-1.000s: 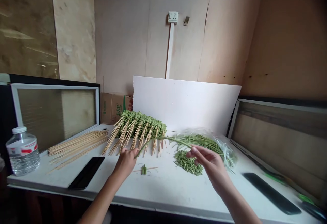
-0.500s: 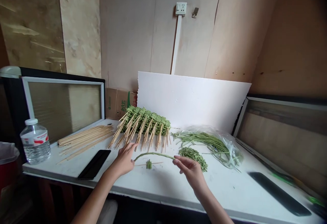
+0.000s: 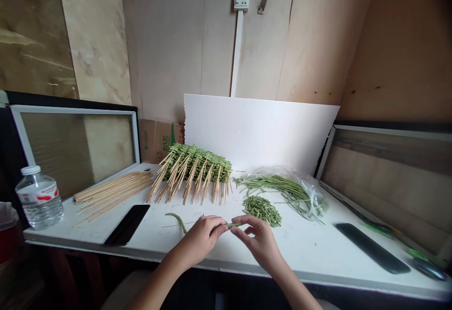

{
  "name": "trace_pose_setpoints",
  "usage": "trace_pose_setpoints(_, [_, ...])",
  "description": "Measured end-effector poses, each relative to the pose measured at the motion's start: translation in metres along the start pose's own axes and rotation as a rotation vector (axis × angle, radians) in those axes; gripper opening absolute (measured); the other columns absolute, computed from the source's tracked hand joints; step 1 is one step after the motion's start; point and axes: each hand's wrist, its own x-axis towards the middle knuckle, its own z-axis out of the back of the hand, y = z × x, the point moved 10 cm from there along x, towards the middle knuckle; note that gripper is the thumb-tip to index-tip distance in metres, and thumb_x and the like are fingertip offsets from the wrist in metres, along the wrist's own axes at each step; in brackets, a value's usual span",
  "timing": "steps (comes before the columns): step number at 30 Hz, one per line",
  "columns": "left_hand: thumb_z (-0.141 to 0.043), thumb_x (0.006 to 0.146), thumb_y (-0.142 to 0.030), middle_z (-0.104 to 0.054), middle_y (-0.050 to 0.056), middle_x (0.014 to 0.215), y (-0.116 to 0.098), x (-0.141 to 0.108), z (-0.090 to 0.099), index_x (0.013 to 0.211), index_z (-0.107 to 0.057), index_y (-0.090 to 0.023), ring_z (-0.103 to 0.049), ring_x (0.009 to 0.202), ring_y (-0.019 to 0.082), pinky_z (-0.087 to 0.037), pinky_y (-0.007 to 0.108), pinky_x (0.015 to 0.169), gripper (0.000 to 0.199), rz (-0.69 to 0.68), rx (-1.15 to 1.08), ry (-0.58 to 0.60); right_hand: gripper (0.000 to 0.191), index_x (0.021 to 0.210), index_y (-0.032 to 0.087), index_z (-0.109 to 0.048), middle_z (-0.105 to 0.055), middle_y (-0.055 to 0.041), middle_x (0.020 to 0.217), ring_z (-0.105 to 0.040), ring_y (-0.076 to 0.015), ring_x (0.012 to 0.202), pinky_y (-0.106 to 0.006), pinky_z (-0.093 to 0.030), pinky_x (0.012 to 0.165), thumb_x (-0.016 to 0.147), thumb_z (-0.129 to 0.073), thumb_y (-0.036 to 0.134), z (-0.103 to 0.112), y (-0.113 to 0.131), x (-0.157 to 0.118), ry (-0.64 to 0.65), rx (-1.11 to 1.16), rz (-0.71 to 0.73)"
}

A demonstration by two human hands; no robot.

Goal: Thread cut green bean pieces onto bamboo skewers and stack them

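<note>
A water bottle (image 3: 39, 204) stood at the left of the white table (image 3: 303, 258). Next to it lay a spread of loose sticks (image 3: 113, 190), with a black phone (image 3: 127, 225) just in front. Toward the middle, a heap of skewered beans (image 3: 201, 161) had its sticks pointing toward the person. In front of the heap, the left hand (image 3: 203, 239) was closed around a green bean (image 3: 233, 225), held above the table near its front edge. A curved green length showed left of that hand, which hid whether the two joined. The right hand (image 3: 259, 237) pinched the bean's other end between thumb and finger, close to the left hand. Behind the right hand lay a pile of cut pieces (image 3: 262, 210), then long beans (image 3: 278, 186) partly inside a clear bag (image 3: 316, 204). A dark flat slab (image 3: 372, 248) lay farther right.
</note>
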Motion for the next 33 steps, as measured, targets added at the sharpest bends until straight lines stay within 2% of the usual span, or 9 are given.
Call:
trace_pose_setpoints(3, [-0.050, 0.105, -0.036, -0.069, 0.002, 0.082, -0.002, 0.002, 0.005, 0.092, -0.075, -0.020, -0.061, 0.078, 0.018, -0.044, 0.028, 0.073, 0.031, -0.048, 0.003, -0.074, 0.041, 0.110, 0.021, -0.079, -0.080, -0.0095, 0.096, -0.074, -0.0251, 0.087, -0.032, -0.058, 0.070, 0.081, -0.082, 0.049, 0.002, 0.000, 0.002, 0.015, 0.079, -0.011])
trace_pose_setpoints(7, [-0.053, 0.104, -0.033, -0.066, 0.003, 0.081, -0.004, 0.001, 0.007, 0.096, -0.077, -0.021, -0.058, 0.074, 0.017, -0.043, 0.027, 0.070, 0.028, -0.087, 0.005, -0.083, 0.035, 0.093, 0.020, -0.080, -0.080, -0.0095, 0.096, -0.071, -0.0213, 0.073, -0.031, -0.056, 0.064, 0.078, -0.083, 0.052, 0.006, -0.009, 0.003, 0.002, 0.104, -0.056])
trace_pose_setpoints(10, [-0.054, 0.104, -0.032, -0.063, 0.003, 0.078, -0.005, 0.000, 0.007, 0.091, -0.077, -0.020, -0.054, 0.071, 0.016, -0.042, 0.027, 0.068, 0.029, -0.121, 0.019, -0.077, 0.034, 0.090, 0.021, -0.080, -0.079, -0.0087, 0.096, -0.067, -0.0187, 0.067, -0.030, -0.055, 0.061, 0.078, -0.082, 0.053, 0.007, -0.012, 0.002, -0.012, 0.090, -0.056])
trace_pose_setpoints(16, [-0.054, 0.104, -0.030, -0.063, 0.003, 0.080, -0.007, -0.001, 0.007, 0.093, -0.078, -0.020, -0.056, 0.071, 0.016, -0.042, 0.027, 0.067, 0.028, -0.154, 0.011, -0.066, 0.034, 0.093, 0.022, -0.081, -0.080, -0.0079, 0.096, -0.071, -0.0218, 0.076, -0.032, -0.057, 0.067, 0.078, -0.083, 0.053, 0.004, -0.005, 0.000, 0.018, 0.030, -0.025])
trace_pose_setpoints(24, [-0.056, 0.101, -0.020, -0.065, 0.004, 0.080, -0.008, -0.002, 0.000, 0.093, -0.078, -0.022, -0.059, 0.074, 0.018, -0.043, 0.027, 0.068, 0.023, -0.166, 0.132, -0.078, 0.022, 0.092, 0.024, -0.078, -0.078, -0.0051, 0.094, -0.071, -0.0224, 0.087, -0.030, -0.055, 0.071, 0.088, -0.075, 0.046, -0.006, 0.006, -0.004, 0.056, -0.109, 0.073])
trace_pose_setpoints(28, [-0.055, 0.098, -0.015, -0.065, 0.005, 0.075, -0.011, -0.002, -0.004, 0.088, -0.078, -0.021, -0.060, 0.075, 0.019, -0.043, 0.029, 0.069, 0.026, -0.208, 0.182, -0.110, 0.019, 0.093, 0.025, -0.078, -0.076, -0.0050, 0.093, -0.070, -0.0225, 0.087, -0.030, -0.054, 0.070, 0.089, -0.075, 0.043, -0.009, 0.003, -0.006, 0.056, -0.124, 0.095])
trace_pose_setpoints(33, [-0.059, 0.092, -0.006, -0.071, 0.003, 0.077, -0.007, -0.001, -0.006, 0.084, -0.078, -0.022, -0.062, 0.078, 0.019, -0.044, 0.030, 0.074, 0.026, -0.171, 0.089, -0.122, 0.009, 0.084, 0.025, -0.079, -0.077, -0.0043, 0.087, -0.069, -0.0222, 0.083, -0.032, -0.053, 0.073, 0.086, -0.075, 0.033, -0.007, 0.002, -0.007, 0.004, -0.058, 0.094])
